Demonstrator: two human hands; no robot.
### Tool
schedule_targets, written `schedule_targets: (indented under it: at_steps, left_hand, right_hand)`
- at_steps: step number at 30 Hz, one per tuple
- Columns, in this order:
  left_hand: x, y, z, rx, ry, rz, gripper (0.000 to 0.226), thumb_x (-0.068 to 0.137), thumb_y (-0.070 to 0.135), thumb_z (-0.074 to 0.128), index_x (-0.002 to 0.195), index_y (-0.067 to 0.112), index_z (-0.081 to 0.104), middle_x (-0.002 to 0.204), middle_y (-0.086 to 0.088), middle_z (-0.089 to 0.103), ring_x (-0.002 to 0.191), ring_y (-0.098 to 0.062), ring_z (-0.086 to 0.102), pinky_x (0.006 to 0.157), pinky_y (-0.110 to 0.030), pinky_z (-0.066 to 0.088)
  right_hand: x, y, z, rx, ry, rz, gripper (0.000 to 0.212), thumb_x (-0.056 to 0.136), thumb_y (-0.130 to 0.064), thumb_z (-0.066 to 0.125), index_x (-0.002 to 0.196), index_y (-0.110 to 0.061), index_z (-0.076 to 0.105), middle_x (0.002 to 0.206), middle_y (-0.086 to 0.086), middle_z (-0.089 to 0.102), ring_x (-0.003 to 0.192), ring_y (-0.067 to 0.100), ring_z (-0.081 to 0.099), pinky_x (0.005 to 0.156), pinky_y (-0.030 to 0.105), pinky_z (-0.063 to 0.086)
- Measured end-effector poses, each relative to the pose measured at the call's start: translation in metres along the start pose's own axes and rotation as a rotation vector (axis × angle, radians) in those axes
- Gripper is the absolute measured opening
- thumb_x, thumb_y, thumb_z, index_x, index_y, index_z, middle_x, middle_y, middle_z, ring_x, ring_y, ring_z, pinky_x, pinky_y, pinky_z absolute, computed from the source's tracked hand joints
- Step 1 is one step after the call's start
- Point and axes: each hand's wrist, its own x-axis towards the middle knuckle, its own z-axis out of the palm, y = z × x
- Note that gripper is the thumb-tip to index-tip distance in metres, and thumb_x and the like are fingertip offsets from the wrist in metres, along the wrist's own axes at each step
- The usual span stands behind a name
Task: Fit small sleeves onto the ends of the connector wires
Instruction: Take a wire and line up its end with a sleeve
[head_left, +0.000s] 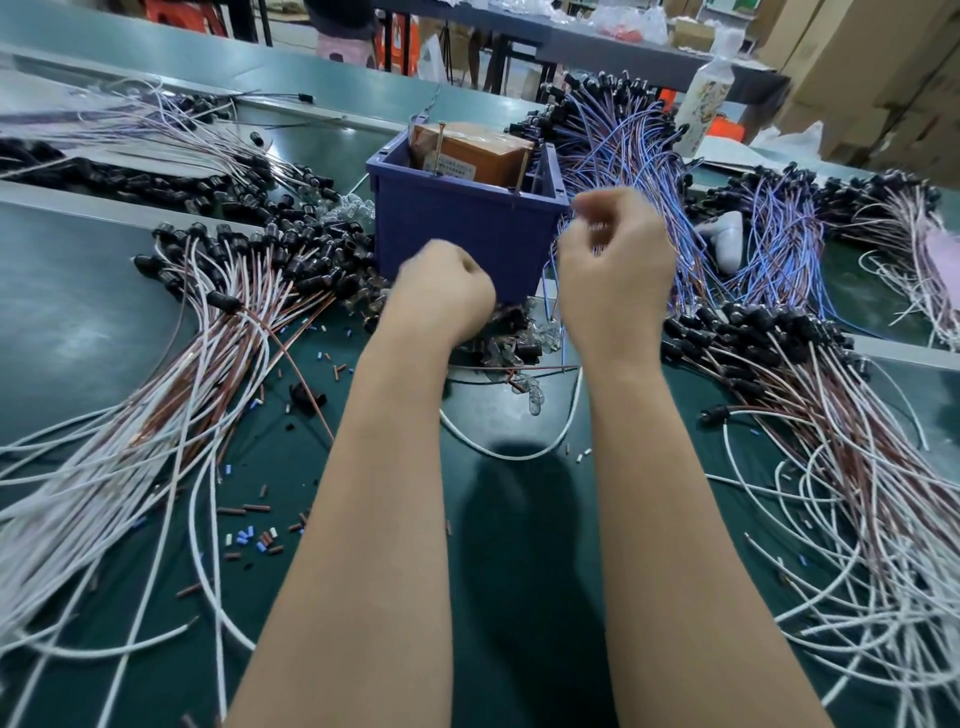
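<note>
Connector wires (218, 364) fanned around, left hand (441, 296) and right hand (615, 275) raised, both curled, blurred, hold unclear

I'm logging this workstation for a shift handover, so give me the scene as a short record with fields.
blue bin: holds a brown box
left hand: curled, in front of blue bin; contents hidden
right hand: raised, curled, blurred; grip unclear
white and brown wires: piled left, black connectors
blue wires: piled right of bin
loose sleeves: scattered on green mat
</note>
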Motion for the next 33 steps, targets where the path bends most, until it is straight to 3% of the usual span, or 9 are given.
schedule_targets:
  at_steps: [4,6,9,12,17,20,24,29,33]
  left_hand:
    - [0.005,0.0,-0.012,-0.114,0.391,0.009,0.022,0.092,0.019,0.046,0.105,0.009,0.061,0.102,-0.003,0.062,0.097,-0.022,0.056,0.082,-0.022,0.039]
    - [0.005,-0.003,-0.012,-0.103,0.373,0.011,0.017,0.093,0.022,0.047,0.097,0.01,0.059,0.101,-0.008,0.062,0.092,-0.024,0.053,0.075,-0.022,0.034]
    - [0.002,-0.006,-0.008,-0.064,0.273,-0.002,0.019,0.092,0.024,0.047,0.085,0.01,0.057,0.1,-0.015,0.066,0.095,-0.031,0.057,0.074,-0.026,0.037]
    - [0.002,-0.006,-0.009,-0.057,0.25,-0.016,0.029,0.092,0.026,0.047,0.087,0.003,0.066,0.091,-0.012,0.066,0.09,-0.031,0.058,0.074,-0.028,0.041]
    - [0.0,-0.007,-0.012,-0.006,0.184,-0.091,0.037,0.093,0.033,0.045,0.1,0.005,0.068,0.104,-0.019,0.067,0.099,-0.036,0.059,0.083,-0.036,0.047]
    - [-0.009,0.004,-0.007,-0.047,0.119,-0.014,0.038,0.097,0.033,0.044,0.082,0.003,0.062,0.102,-0.027,0.065,0.101,-0.042,0.058,0.082,-0.041,0.047]
    - [-0.022,0.031,0.003,-0.311,0.144,0.166,0.029,0.097,0.024,0.048,0.082,0.01,0.068,0.069,-0.008,0.058,0.07,-0.024,0.052,0.068,-0.029,0.041]
    - [-0.027,0.082,0.011,-0.871,0.135,0.145,0.032,0.101,0.02,0.043,0.073,0.014,0.059,0.051,0.006,0.045,0.041,-0.005,0.037,0.043,-0.018,0.03]
    - [-0.044,0.129,0.041,-1.205,-0.043,0.05,0.03,0.101,0.016,0.042,0.076,0.008,0.056,0.043,0.007,0.051,0.037,-0.002,0.048,0.041,-0.015,0.042]
  right_hand:
    - [-0.022,-0.001,0.029,-0.25,-0.798,0.057,0.022,0.085,-0.031,0.066,0.087,-0.009,0.068,0.088,0.008,0.068,0.084,0.025,0.06,0.069,0.027,0.043]
    - [-0.038,-0.002,0.049,-0.405,-0.939,-0.035,0.027,0.085,-0.033,0.064,0.091,-0.007,0.064,0.098,0.013,0.067,0.089,0.03,0.058,0.072,0.031,0.043]
    - [-0.048,-0.001,0.064,-0.497,-0.896,-0.124,0.024,0.089,-0.022,0.051,0.108,-0.008,0.055,0.115,0.015,0.062,0.105,0.037,0.055,0.073,0.035,0.036]
    - [-0.043,0.001,0.06,-0.441,-0.819,-0.091,0.005,0.09,-0.015,0.05,0.093,-0.012,0.05,0.101,0.014,0.061,0.098,0.036,0.056,0.071,0.033,0.036]
    - [-0.025,0.003,0.039,-0.032,-0.614,0.105,0.01,0.095,-0.019,0.05,0.089,-0.014,0.044,0.095,0.014,0.064,0.089,0.034,0.061,0.078,0.043,0.049]
    - [-0.018,0.0,0.022,0.104,-0.519,0.108,0.006,0.095,-0.016,0.051,0.089,-0.015,0.05,0.084,0.003,0.059,0.079,0.025,0.056,0.077,0.04,0.048]
    - [-0.009,-0.005,-0.017,0.121,-0.493,0.1,0.005,0.095,-0.017,0.053,0.09,-0.017,0.055,0.08,0.004,0.061,0.069,0.018,0.052,0.069,0.029,0.043]
    - [-0.005,-0.003,-0.116,-0.124,-0.481,0.016,0.017,0.096,-0.026,0.053,0.092,-0.02,0.069,0.061,-0.005,0.064,0.041,-0.006,0.047,0.045,0.007,0.032]
    - [-0.012,-0.003,-0.202,-0.197,-0.276,0.037,0.014,0.094,-0.026,0.054,0.089,-0.023,0.067,0.06,-0.008,0.068,0.042,-0.002,0.047,0.047,0.011,0.035]
